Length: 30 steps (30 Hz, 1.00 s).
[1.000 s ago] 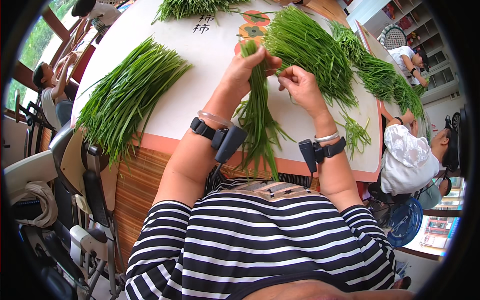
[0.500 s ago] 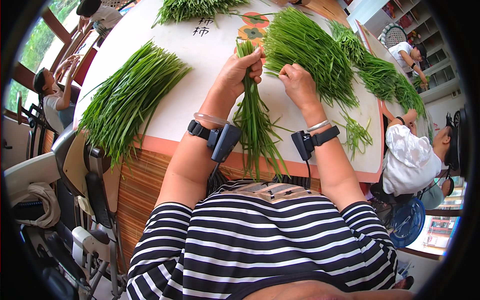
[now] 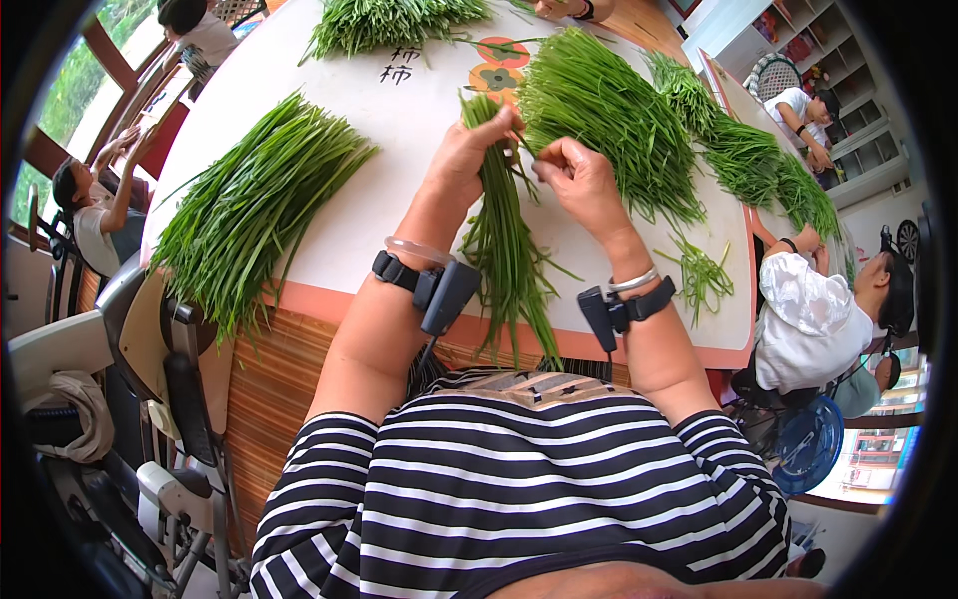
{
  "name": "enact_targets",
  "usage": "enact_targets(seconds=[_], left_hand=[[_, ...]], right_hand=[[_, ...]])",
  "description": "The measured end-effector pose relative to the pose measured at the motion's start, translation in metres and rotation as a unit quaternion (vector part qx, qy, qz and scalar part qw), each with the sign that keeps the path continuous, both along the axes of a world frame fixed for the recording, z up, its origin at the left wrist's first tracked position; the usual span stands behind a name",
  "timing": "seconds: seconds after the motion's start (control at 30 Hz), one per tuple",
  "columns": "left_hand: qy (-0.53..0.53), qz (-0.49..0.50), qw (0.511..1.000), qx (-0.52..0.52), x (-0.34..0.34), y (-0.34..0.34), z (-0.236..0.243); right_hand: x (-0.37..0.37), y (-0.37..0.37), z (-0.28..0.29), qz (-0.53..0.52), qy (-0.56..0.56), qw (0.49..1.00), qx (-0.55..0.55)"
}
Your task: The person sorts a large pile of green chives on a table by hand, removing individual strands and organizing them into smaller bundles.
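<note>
My left hand [image 3: 473, 150] is wrapped round a bunch of green garlic chives [image 3: 494, 235]. The cut ends poke out above the fist, and the long leaves hang down past the table edge toward my striped shirt. Close by on the right, my right hand [image 3: 581, 182] is closed in a pinch on a thin chive blade [image 3: 526, 146] beside the top of the bunch. A large pile of chives [image 3: 609, 115] lies just beyond my right hand. Several loose scraps of leaf [image 3: 702, 272] are scattered near my right forearm.
The white table [image 3: 399, 215] has an orange border. Another chive heap [image 3: 264, 200] lies at left, one [image 3: 384, 22] at the far side, and more [image 3: 748, 160] along the right. Co-workers sit around; one in white [image 3: 813, 319] is at right. A folded wheelchair-like frame [image 3: 185, 399] stands left.
My right hand has moved slightly left and down, its fingertips now at a blade by the bunch. My left hand still grips the chives. A person's hand has come into view at the far edge.
</note>
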State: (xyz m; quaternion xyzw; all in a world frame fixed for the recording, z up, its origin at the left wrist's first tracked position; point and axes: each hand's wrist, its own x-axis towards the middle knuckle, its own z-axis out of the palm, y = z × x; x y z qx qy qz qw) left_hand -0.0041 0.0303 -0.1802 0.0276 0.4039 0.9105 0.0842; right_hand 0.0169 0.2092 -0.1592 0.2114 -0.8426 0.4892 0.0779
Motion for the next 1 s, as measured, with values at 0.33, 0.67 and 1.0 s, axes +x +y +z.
enact_targets(seconds=[0.33,0.67,1.0], left_hand=[[-0.016,-0.070,0.985,0.158,-0.011,-0.012,-0.009],[-0.028,-0.035,0.996,0.073,-0.003,-0.004,-0.004],[-0.043,-0.009,0.999,0.003,0.000,0.001,-0.002]], right_hand=[[-0.017,0.034,0.001,-0.075,0.047,0.977,0.193],[-0.025,0.021,-0.018,-0.149,0.186,0.939,0.249],[-0.023,0.023,-0.012,-0.131,0.258,0.941,0.175]])
